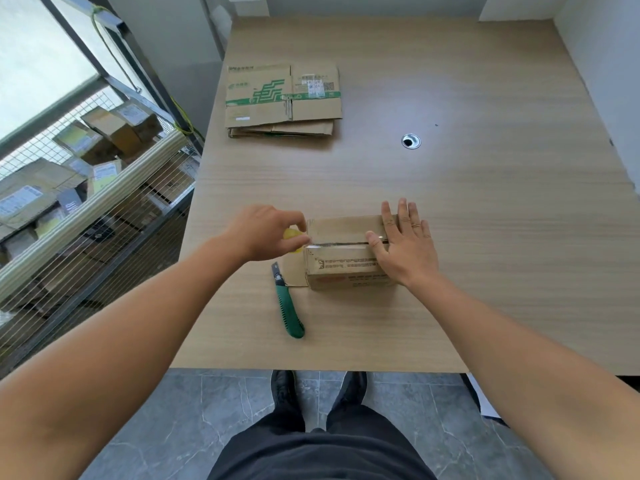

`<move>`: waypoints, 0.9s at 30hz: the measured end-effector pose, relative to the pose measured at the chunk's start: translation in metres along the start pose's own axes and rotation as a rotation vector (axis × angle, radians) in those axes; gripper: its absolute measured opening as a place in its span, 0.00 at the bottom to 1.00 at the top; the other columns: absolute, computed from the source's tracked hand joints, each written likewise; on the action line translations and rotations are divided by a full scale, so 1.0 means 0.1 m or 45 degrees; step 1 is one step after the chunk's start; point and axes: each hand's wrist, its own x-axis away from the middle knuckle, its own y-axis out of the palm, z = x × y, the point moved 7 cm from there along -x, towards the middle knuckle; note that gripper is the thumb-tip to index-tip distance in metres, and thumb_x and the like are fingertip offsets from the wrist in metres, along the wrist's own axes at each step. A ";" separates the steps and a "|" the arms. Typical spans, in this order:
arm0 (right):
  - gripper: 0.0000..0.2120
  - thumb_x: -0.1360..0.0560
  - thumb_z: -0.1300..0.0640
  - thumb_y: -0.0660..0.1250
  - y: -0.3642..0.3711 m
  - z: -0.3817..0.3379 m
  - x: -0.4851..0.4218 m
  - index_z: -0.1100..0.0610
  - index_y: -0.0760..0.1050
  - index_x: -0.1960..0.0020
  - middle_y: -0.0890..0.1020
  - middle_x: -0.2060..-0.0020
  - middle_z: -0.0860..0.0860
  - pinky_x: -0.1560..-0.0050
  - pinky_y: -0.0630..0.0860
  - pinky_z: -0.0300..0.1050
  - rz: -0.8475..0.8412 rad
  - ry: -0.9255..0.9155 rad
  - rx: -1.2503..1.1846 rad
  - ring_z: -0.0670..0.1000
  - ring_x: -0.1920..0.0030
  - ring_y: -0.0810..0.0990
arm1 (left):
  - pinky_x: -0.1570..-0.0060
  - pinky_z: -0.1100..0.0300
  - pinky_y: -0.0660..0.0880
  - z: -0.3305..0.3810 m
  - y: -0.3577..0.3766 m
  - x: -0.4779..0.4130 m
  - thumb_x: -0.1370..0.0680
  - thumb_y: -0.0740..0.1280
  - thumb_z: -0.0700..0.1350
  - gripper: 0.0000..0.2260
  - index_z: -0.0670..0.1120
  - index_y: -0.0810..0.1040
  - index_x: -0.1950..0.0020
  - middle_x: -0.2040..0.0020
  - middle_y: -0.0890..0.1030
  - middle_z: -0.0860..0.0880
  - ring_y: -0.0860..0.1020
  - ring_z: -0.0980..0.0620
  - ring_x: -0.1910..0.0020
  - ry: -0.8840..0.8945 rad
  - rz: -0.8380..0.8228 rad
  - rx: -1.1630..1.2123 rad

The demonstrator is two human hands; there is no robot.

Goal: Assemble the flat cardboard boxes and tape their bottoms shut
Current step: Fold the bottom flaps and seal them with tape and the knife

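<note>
One brown cardboard box [341, 268] under my flat right hand [403, 240]; left hand [263, 232] grips one yellow tape roll [292, 234]; one green utility knife [289, 303] beside.

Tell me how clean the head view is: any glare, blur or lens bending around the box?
Head view: even daylight, soft shadows; thin glare streaks on the clear tape along the box seam; left hand gripping the yellow roll is slightly soft, right hand sharp; wide-angle lens bows the table edges.
</note>
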 end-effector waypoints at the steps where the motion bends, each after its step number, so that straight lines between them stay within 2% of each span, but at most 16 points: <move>1: 0.35 0.21 0.29 0.38 0.00 0.00 0.00 0.41 0.31 0.20 0.34 0.19 0.49 0.20 0.36 0.54 0.002 0.005 0.017 0.50 0.20 0.30 | 0.66 0.56 0.62 -0.01 0.06 -0.01 0.22 0.59 0.67 0.18 0.60 0.77 0.40 0.67 0.72 0.56 0.76 0.47 0.62 -0.020 -0.024 0.009; 4: 0.36 0.22 0.28 0.37 0.00 0.01 0.00 0.41 0.30 0.20 0.34 0.19 0.49 0.20 0.36 0.54 0.006 0.011 0.036 0.50 0.21 0.30 | 0.60 0.54 0.72 -0.04 0.24 -0.01 0.21 0.59 0.66 0.19 0.61 0.73 0.33 0.60 0.81 0.51 0.77 0.46 0.59 -0.072 -0.099 0.043; 5: 0.36 0.23 0.28 0.37 0.00 0.01 0.00 0.40 0.30 0.21 0.34 0.19 0.49 0.20 0.36 0.54 0.009 0.006 0.041 0.50 0.21 0.29 | 0.60 0.53 0.73 -0.06 0.28 -0.01 0.20 0.59 0.65 0.18 0.61 0.72 0.33 0.61 0.80 0.51 0.77 0.45 0.60 -0.084 -0.098 0.050; 8: 0.37 0.23 0.27 0.35 0.01 0.01 -0.01 0.41 0.30 0.20 0.34 0.19 0.49 0.20 0.36 0.54 0.010 -0.009 0.071 0.49 0.21 0.29 | 0.64 0.55 0.69 -0.07 0.33 -0.01 0.20 0.59 0.64 0.18 0.62 0.70 0.31 0.68 0.72 0.54 0.76 0.46 0.63 -0.095 -0.027 0.043; 10: 0.37 0.23 0.28 0.36 0.00 0.01 -0.01 0.41 0.31 0.20 0.34 0.19 0.50 0.20 0.36 0.54 -0.001 0.006 0.107 0.50 0.21 0.29 | 0.63 0.55 0.68 -0.07 0.37 -0.02 0.20 0.58 0.64 0.20 0.63 0.67 0.28 0.65 0.77 0.50 0.80 0.43 0.57 -0.086 0.002 0.033; 12: 0.35 0.20 0.30 0.39 -0.05 -0.03 0.00 0.42 0.33 0.19 0.36 0.18 0.51 0.20 0.36 0.56 0.019 0.030 0.174 0.51 0.20 0.30 | 0.61 0.55 0.68 -0.10 0.41 -0.03 0.20 0.58 0.64 0.21 0.65 0.66 0.26 0.57 0.83 0.47 0.81 0.42 0.52 -0.093 0.012 0.073; 14: 0.33 0.18 0.36 0.43 -0.12 -0.23 0.06 0.45 0.38 0.17 0.40 0.18 0.52 0.20 0.39 0.58 0.123 -0.013 0.209 0.54 0.19 0.33 | 0.61 0.55 0.68 -0.12 0.44 -0.03 0.19 0.58 0.64 0.21 0.66 0.65 0.26 0.53 0.85 0.47 0.81 0.43 0.50 -0.101 0.020 0.112; 16: 0.31 0.17 0.38 0.45 -0.08 -0.53 0.14 0.47 0.44 0.17 0.43 0.17 0.52 0.20 0.41 0.59 0.125 -0.086 0.116 0.55 0.18 0.38 | 0.60 0.55 0.69 -0.13 0.46 -0.02 0.19 0.58 0.64 0.22 0.67 0.65 0.25 0.51 0.85 0.48 0.81 0.43 0.49 -0.107 0.037 0.132; 18: 0.32 0.18 0.35 0.42 0.11 -0.73 0.23 0.44 0.44 0.17 0.41 0.18 0.51 0.20 0.38 0.58 0.028 -0.053 0.036 0.54 0.18 0.38 | 0.58 0.54 0.72 -0.13 0.48 -0.02 0.20 0.58 0.64 0.22 0.67 0.65 0.25 0.51 0.85 0.48 0.81 0.43 0.49 -0.097 0.042 0.157; 21: 0.33 0.20 0.33 0.40 0.25 -0.74 0.32 0.42 0.39 0.18 0.36 0.19 0.51 0.20 0.35 0.56 0.050 0.037 0.107 0.51 0.19 0.33 | 0.56 0.53 0.74 -0.15 0.54 -0.05 0.19 0.57 0.65 0.23 0.68 0.62 0.24 0.52 0.85 0.47 0.81 0.43 0.51 0.001 -0.009 0.190; 24: 0.34 0.21 0.32 0.38 0.25 -0.70 0.30 0.41 0.40 0.18 0.37 0.18 0.50 0.20 0.34 0.53 0.090 -0.013 0.137 0.49 0.19 0.35 | 0.51 0.52 0.75 -0.20 0.61 -0.05 0.19 0.55 0.65 0.23 0.70 0.58 0.24 0.56 0.84 0.52 0.81 0.48 0.54 0.103 -0.178 0.368; 27: 0.34 0.22 0.31 0.38 0.23 -0.67 0.23 0.40 0.43 0.18 0.42 0.18 0.50 0.20 0.36 0.52 0.143 -0.084 0.185 0.49 0.18 0.39 | 0.49 0.57 0.74 -0.25 0.65 -0.09 0.19 0.59 0.62 0.21 0.71 0.62 0.26 0.64 0.83 0.58 0.79 0.61 0.58 0.147 -0.278 0.549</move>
